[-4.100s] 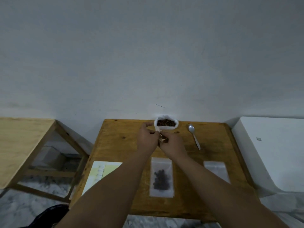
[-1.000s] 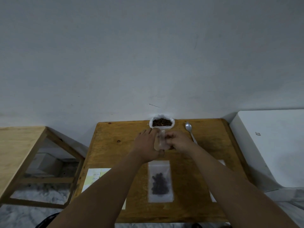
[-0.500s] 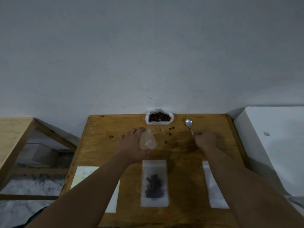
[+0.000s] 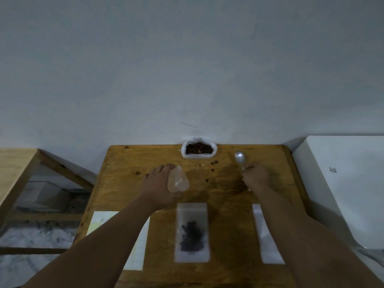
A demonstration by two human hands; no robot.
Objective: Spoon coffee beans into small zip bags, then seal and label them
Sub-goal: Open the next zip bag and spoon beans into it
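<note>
The left hand (image 4: pixel 160 188) sits at about 9 o'clock from the middle of the worktop (image 4: pixel 124 161). Its fingers curl round an empty zip bag (image 4: pixel 179 182), whose clear film bulges toward the centre. I cannot tell whether the bag's mouth is open. The right hand (image 4: pixel 256 177), out at 2 o'clock, is closed on the handle of the spoon (image 4: pixel 240 158), pinching it while the bowl points to 12. Whether the spoon has left the wood is unclear. The open sack of coffee beans (image 4: pixel 198 149) stands at 12 o'clock against the wall, beyond and between the two hands. A few loose beans (image 4: pixel 214 162) lie just in front of it.

The step in hand looks like taking up the spoon to fill this bag. To do it well, the right hand should settle far enough back on the handle to keep the bowl level. The left should spread the bag's mouth wide and bring it close beside the sack, so a loaded spoon travels little. Modest scoops seem wise, as the scattered beans suggest they spill easily.

A filled bag (image 4: pixel 191 231) lies flat at 6 o'clock. A spare bag (image 4: pixel 267 246) lies at 5, partly under the right forearm. The label sheet (image 4: pixel 137 254) lies at 7, crossed by the left forearm.
</note>
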